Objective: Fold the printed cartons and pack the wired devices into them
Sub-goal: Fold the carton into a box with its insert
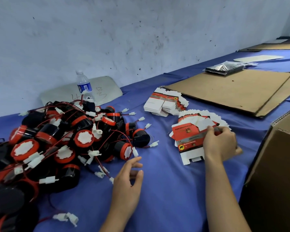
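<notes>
A flat printed carton lies atop a fanned stack of cartons, and the right hand pinches its right edge. To its left the left hand hovers, fingers loosely apart and holding nothing. The pile of wired devices lies just left of that hand.

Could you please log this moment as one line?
phase: carton pickup | right hand: grips top printed carton | left hand: open, beside wired devices
</notes>
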`<state>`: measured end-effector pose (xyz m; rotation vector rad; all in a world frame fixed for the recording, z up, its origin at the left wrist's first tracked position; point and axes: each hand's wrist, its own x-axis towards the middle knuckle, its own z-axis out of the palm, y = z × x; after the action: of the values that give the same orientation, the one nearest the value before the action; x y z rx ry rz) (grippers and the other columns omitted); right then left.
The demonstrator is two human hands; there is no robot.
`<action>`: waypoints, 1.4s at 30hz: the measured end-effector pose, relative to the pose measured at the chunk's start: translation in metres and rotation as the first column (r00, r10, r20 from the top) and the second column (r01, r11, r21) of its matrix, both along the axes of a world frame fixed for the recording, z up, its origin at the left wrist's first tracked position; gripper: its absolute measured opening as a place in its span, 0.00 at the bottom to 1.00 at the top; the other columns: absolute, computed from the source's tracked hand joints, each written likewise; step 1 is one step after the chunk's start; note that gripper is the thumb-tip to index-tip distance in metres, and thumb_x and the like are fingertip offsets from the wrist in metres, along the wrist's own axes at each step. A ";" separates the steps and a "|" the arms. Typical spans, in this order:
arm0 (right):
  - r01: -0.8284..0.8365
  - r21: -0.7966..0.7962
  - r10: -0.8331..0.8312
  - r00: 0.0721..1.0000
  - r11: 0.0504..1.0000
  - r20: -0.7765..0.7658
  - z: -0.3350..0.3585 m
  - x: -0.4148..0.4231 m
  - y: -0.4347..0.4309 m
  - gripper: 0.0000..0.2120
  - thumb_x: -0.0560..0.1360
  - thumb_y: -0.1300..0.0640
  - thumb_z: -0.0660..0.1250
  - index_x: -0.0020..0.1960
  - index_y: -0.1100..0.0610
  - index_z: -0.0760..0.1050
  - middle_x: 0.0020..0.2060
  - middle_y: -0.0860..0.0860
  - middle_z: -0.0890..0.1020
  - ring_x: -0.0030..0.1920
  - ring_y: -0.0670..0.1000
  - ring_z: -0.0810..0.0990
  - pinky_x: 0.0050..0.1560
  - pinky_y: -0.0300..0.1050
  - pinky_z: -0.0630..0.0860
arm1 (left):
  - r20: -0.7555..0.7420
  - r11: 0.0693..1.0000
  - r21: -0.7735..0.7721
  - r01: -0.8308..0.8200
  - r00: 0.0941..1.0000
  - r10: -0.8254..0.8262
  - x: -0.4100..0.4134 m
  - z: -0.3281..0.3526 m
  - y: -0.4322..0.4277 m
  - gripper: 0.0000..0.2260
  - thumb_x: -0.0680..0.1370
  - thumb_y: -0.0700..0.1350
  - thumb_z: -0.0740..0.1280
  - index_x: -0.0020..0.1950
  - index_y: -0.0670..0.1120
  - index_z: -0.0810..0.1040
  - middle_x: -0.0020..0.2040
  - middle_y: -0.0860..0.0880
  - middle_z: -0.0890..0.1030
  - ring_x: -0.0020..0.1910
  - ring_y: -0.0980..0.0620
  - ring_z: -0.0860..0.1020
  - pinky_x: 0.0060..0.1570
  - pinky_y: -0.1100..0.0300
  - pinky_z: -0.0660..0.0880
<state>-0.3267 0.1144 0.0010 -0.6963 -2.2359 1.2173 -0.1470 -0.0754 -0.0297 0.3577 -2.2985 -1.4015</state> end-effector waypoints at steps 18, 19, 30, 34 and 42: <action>-0.158 -0.477 -0.084 0.890 0.864 -0.447 0.006 0.006 -0.007 0.12 0.78 0.55 0.61 0.38 0.60 0.71 0.32 0.51 0.74 0.34 0.46 0.70 0.39 0.43 0.67 | -0.038 1.000 -0.018 0.012 0.999 -0.013 -0.003 -0.003 -0.002 0.17 0.78 0.37 0.66 0.57 0.60 0.75 0.50 0.57 0.80 0.43 0.56 0.79 0.43 0.71 0.73; -0.210 -0.481 -0.061 0.871 0.851 -0.488 0.007 0.007 -0.009 0.13 0.79 0.55 0.61 0.37 0.59 0.70 0.31 0.49 0.72 0.31 0.42 0.68 0.37 0.40 0.66 | -0.043 1.000 -0.024 0.013 0.999 -0.014 -0.003 -0.003 -0.002 0.17 0.78 0.37 0.66 0.57 0.61 0.75 0.50 0.58 0.80 0.44 0.56 0.80 0.44 0.70 0.73; -0.800 0.085 0.739 0.500 0.593 -0.452 -0.011 0.043 -0.081 0.16 0.78 0.47 0.64 0.38 0.56 0.65 0.27 0.45 0.69 0.28 0.44 0.66 0.31 0.42 0.64 | -0.163 0.920 0.379 0.098 0.986 -0.038 0.005 0.019 0.009 0.15 0.77 0.59 0.63 0.58 0.53 0.77 0.53 0.62 0.83 0.55 0.61 0.80 0.49 0.72 0.74; -0.893 0.226 0.907 0.327 0.388 -0.264 -0.018 0.058 -0.095 0.09 0.76 0.41 0.61 0.43 0.46 0.69 0.32 0.42 0.78 0.34 0.43 0.75 0.37 0.40 0.71 | -0.179 0.883 0.461 0.085 0.984 -0.002 0.013 0.021 0.014 0.14 0.73 0.60 0.57 0.54 0.58 0.73 0.45 0.73 0.80 0.48 0.73 0.78 0.40 0.79 0.71; -0.992 -0.066 0.919 0.122 0.104 -0.376 -0.009 0.065 -0.094 0.20 0.75 0.42 0.60 0.48 0.57 0.81 0.44 0.57 0.83 0.46 0.57 0.81 0.53 0.55 0.76 | -0.322 0.957 0.283 0.063 0.946 0.032 0.012 0.016 0.011 0.49 0.59 0.77 0.68 0.66 0.42 0.71 0.61 0.44 0.79 0.59 0.51 0.79 0.54 0.61 0.76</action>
<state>-0.2621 0.0202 -0.0082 1.1786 -2.1722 2.0933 -0.1350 -0.0646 -0.0141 0.1772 -1.8399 -1.6727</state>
